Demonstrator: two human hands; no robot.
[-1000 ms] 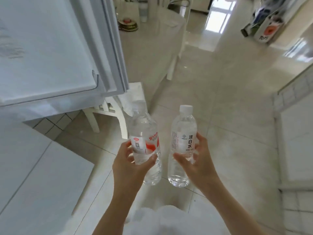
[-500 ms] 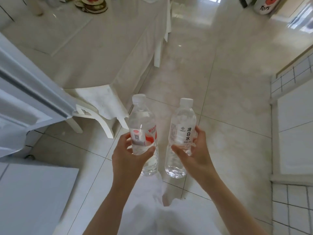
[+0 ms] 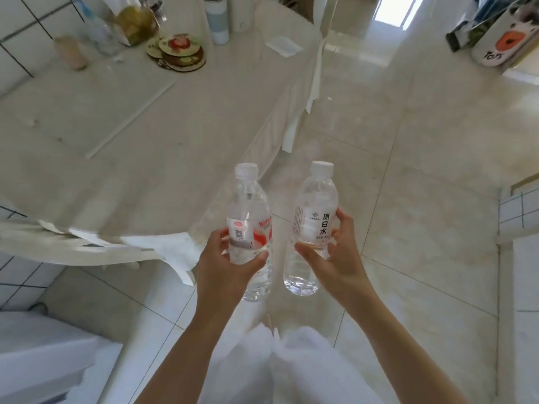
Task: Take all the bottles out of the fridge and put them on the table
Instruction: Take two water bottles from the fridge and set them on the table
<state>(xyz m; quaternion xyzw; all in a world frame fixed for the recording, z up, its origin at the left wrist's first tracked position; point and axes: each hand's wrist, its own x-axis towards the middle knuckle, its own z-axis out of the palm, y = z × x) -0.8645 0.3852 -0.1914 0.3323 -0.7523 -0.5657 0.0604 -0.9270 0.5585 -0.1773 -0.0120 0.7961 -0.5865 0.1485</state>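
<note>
I hold two clear water bottles upright at chest height over the tiled floor. My left hand (image 3: 226, 265) grips the red-labelled bottle (image 3: 250, 211) around its label. My right hand (image 3: 335, 258) grips the white-labelled bottle (image 3: 316, 211), which has dark characters printed on it. Both bottles have white caps and sit side by side, a small gap between them. The table (image 3: 131, 147), draped in a pale cloth, spreads to the left and ahead, and its near edge is just beside the red-labelled bottle. The fridge is out of view.
At the table's far end stand a stack of round coasters (image 3: 180, 52), a tall tumbler (image 3: 217, 20), a bagged item (image 3: 137, 23) and a folded paper (image 3: 284, 45). A white chair (image 3: 96, 247) is tucked at the near corner. A white appliance top (image 3: 40, 360) sits at lower left. Open tiled floor lies to the right.
The view has swung away from the fridge door toward the table, which now fills the upper left. Both hands still carry their bottles, now close to the table's edge.
</note>
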